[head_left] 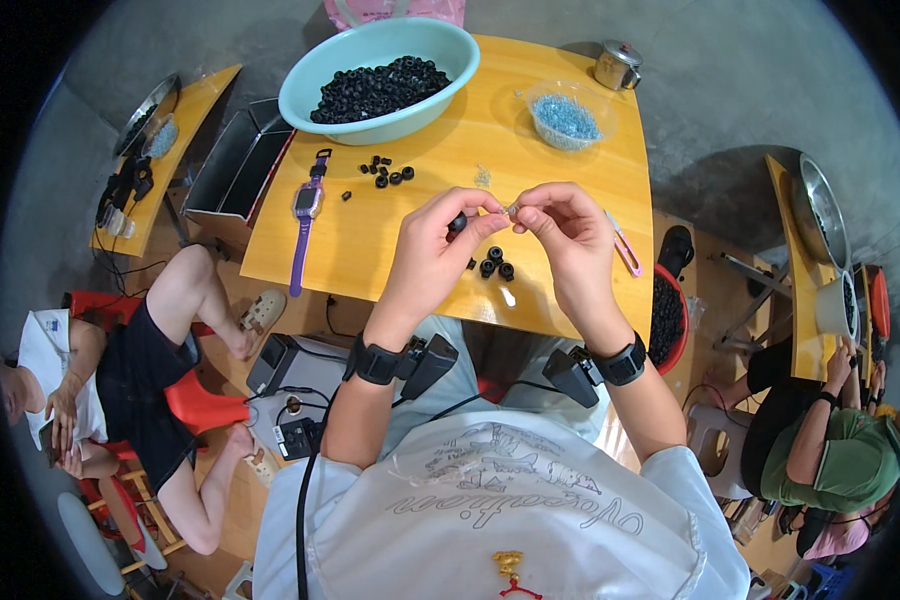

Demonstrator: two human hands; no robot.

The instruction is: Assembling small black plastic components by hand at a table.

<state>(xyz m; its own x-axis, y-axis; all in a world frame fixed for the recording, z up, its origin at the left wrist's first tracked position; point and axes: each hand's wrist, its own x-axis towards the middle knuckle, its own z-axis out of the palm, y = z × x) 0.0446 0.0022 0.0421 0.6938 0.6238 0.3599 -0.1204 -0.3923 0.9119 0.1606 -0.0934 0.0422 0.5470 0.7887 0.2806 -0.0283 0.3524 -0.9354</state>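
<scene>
Above the near part of the yellow table, both my hands are closed in a pinch, fingertips almost meeting. A small clear, shiny piece (511, 210) shows between them; its exact kind is too small to tell. My left hand (432, 245) also keeps a round black part (458, 222) tucked against its curled fingers. My right hand (573, 240) grips the shiny piece from the other side with thumb and forefinger. Below the hands lie several black ring-like parts (494, 263). Just beyond the fingertips, a few tiny clear pieces (483, 176) rest on the wood.
A turquoise basin (300, 95) of black parts and a clear bowl (570, 143) of small bluish pieces stand farther back, near a metal cup (618, 66). A purple watch (306, 205) lies left, a pink cutter (625, 247) right. Other people sit at both sides.
</scene>
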